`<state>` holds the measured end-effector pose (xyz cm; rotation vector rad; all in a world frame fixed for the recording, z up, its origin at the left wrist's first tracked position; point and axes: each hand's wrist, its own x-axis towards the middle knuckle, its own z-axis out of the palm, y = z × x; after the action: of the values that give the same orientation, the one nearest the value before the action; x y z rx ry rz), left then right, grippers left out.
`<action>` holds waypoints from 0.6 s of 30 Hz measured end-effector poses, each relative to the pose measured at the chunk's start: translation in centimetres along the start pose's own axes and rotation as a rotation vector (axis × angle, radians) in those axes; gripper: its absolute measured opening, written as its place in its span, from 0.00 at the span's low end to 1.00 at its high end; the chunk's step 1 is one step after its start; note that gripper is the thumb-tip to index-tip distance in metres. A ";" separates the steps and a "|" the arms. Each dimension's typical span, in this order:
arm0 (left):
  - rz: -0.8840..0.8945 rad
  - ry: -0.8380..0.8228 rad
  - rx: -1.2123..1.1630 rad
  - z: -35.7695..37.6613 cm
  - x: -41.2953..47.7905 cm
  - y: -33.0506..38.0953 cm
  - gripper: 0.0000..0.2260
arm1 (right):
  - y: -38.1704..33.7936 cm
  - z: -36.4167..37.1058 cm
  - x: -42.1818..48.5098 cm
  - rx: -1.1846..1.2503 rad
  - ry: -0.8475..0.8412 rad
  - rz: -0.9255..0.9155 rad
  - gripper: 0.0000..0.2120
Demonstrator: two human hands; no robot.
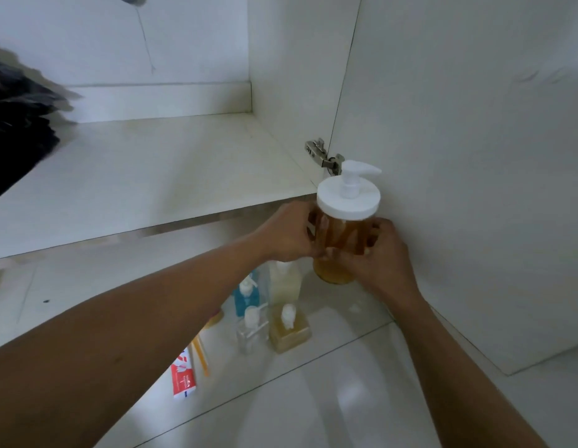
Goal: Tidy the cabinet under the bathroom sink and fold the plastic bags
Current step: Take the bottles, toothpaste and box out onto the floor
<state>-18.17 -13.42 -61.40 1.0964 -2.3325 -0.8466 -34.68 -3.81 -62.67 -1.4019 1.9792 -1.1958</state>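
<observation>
On the tiled floor (pixel 313 399), a toothpaste tube (pixel 183 379) and an orange toothbrush (pixel 200 354) lie beside four pump bottles standing close together: clear (pixel 252 331), amber (pixel 289 328), blue (pixel 247 294) and pale yellow (pixel 284 279). Just beyond them, the left hand (pixel 287 234) and right hand (pixel 378 257) clasp the amber pump jar (pixel 342 234), fingers curled round either side. The jar is upright at the front right corner of the cabinet floor (pixel 152 176), beside the open door (pixel 459 156) and below its hinge (pixel 325 155). Dark plastic bags (pixel 19 124), blurred, sit at the cabinet floor's left edge.
</observation>
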 end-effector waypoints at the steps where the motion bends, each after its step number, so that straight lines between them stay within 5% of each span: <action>1: -0.004 -0.006 0.023 0.2 0.0 -0.1 0.27 | 0.5 0.4 -0.3 0.005 -0.001 0.010 0.40; 6: -0.087 -0.013 0.077 0.9 -0.2 -0.9 0.14 | 2.6 3.1 -0.5 0.055 -0.054 0.055 0.30; 11: -0.123 0.026 0.050 2.0 -0.6 -1.7 0.17 | 4.5 5.2 0.7 0.070 -0.109 0.054 0.22; 14: -0.129 0.043 0.088 2.0 -0.8 -1.8 0.27 | 5.3 6.3 1.3 0.063 -0.170 0.087 0.22; 18: -0.229 0.056 0.223 2.4 -0.6 -3.5 0.27 | 6.4 8.2 2.2 0.058 -0.259 0.145 0.27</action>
<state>-17.42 -13.89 -65.57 1.4829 -2.3266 -0.6334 -32.84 -8.37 -72.10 -1.2886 1.8176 -0.9479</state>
